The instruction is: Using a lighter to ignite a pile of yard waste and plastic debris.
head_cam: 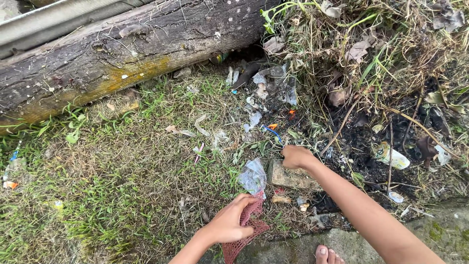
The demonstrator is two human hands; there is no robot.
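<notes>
My left hand (230, 222) grips the rim of a red mesh bag (246, 230) low on the grass, with a crumpled clear plastic wrapper (253, 177) at the bag's mouth. My right hand (294, 156) reaches forward, its fingers closed at the ground beside a blue scrap (272, 132) of litter; what it pinches is hidden. Just below that hand lies a flat stone (292, 177). Several bits of plastic litter (259, 93) are scattered in the grass ahead.
A big mossy log (112, 54) lies across the back. Dry weeds and charred debris (371, 146) fill the right side, with a crushed can (390, 155) among them. My bare toes (326, 255) rest on a concrete edge (439, 230) at the bottom.
</notes>
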